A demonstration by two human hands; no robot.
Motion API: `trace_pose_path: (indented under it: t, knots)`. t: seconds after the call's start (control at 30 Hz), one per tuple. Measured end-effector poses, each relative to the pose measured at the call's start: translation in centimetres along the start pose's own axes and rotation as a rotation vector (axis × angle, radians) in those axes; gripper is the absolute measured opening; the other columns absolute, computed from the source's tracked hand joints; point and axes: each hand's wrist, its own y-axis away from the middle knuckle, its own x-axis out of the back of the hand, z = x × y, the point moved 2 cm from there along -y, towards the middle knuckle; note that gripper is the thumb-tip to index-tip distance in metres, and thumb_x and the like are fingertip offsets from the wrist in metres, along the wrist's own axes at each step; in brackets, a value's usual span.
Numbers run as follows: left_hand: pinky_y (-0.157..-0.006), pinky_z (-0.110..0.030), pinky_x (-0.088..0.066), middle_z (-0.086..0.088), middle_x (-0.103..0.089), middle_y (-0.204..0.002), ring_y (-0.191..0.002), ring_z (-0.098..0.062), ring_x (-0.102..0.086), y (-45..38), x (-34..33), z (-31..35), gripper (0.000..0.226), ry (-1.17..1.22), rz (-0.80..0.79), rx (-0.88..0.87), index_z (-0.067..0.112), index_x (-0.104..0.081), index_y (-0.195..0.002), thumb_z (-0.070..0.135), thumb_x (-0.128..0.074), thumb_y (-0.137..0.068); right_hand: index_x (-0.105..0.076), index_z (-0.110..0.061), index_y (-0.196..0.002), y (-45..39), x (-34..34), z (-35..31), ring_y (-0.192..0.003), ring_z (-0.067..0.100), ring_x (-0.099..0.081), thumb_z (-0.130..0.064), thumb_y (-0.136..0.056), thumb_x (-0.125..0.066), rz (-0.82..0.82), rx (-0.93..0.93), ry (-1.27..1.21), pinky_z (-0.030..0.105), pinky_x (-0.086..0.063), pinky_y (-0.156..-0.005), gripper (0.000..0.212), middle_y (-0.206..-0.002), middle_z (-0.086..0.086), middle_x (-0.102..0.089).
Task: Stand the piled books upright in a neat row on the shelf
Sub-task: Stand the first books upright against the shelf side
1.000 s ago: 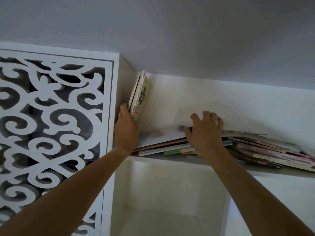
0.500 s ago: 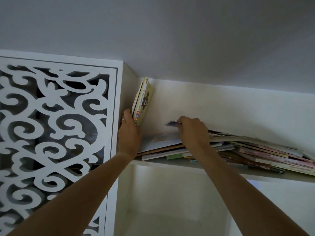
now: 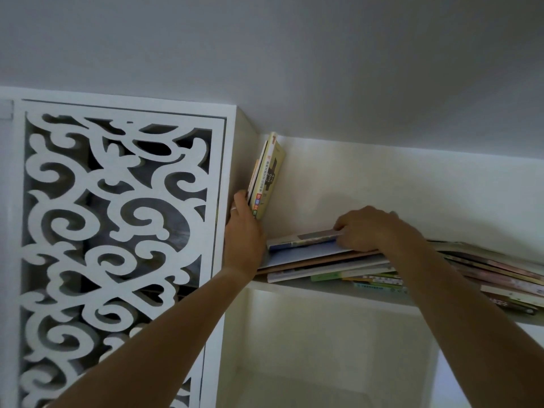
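Observation:
A few thin upright books (image 3: 268,175), the outer one yellow, lean against the left wall of the high white shelf (image 3: 332,293). My left hand (image 3: 243,231) presses against their lower end and holds them upright. A pile of flat books (image 3: 338,265) lies along the shelf and spreads to the right. My right hand (image 3: 368,228) grips the top book (image 3: 303,240) of the pile, a thin one with a pale cover and grey strip, its left end lifted slightly off the blue one below.
A white carved fretwork panel (image 3: 117,231) fills the left side. The ceiling (image 3: 323,69) hangs close above the shelf. Below the shelf is an open white compartment (image 3: 323,354). More flat books (image 3: 500,278) trail off to the right edge.
My right hand went from lying flat on the pile to gripping its top book, whose left end has lifted. My left hand stayed on the upright books.

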Motion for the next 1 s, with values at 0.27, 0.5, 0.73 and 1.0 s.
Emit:
trace_pose_path:
  t: [0.27, 0.5, 0.73, 1.0]
  knots:
    - [-0.084, -0.018, -0.054, -0.011, -0.055, -0.141, -0.126, -0.022, -0.059, -0.2, 0.2, 0.2, 0.043, 0.072, 0.006, 0.033, 0.013, -0.04, -0.137, 0.012, -0.063, -0.101, -0.067, -0.011, -0.104, 0.2, 0.0, 1.9, -0.088, 0.037, -0.065, -0.03, -0.106, -0.048, 0.693, -0.172, -0.091, 0.033, -0.038, -0.067, 0.027, -0.099, 0.016, -0.067]
    - [-0.086, -0.024, -0.055, -0.015, -0.058, -0.138, -0.124, -0.027, -0.061, -0.2, 0.3, 1.2, 0.041, 0.043, 0.032, 0.074, 0.01, -0.041, -0.135, 0.009, -0.063, -0.1, -0.063, -0.006, -0.113, 0.5, -1.2, -2.2, -0.083, 0.037, -0.068, -0.031, -0.11, -0.042, 0.852, -0.116, -0.267, 0.032, -0.036, -0.061, 0.032, -0.096, 0.02, -0.071]
    - [-0.074, -0.016, -0.05, -0.013, -0.065, -0.119, -0.106, -0.028, -0.068, -0.2, 1.0, 2.4, 0.032, 0.069, 0.09, 0.079, 0.006, -0.045, -0.125, 0.021, -0.062, -0.102, -0.062, -0.012, -0.109, -0.4, -1.0, -10.9, -0.076, 0.018, -0.067, -0.037, -0.109, -0.044, 0.674, 0.096, -0.89, 0.024, -0.05, -0.064, 0.03, -0.095, 0.006, -0.07]
    - [-0.099, -0.034, -0.058, -0.005, -0.059, -0.135, -0.118, -0.018, -0.064, -0.5, 2.2, 0.1, 0.045, 0.301, -0.217, 0.058, 0.014, -0.039, -0.142, 0.007, -0.057, -0.102, -0.038, -0.016, -0.149, -1.6, -2.0, -14.6, -0.116, 0.027, -0.062, -0.025, -0.111, -0.037, 0.33, 0.273, -1.104, 0.028, -0.045, -0.085, 0.039, -0.136, 0.014, -0.061]
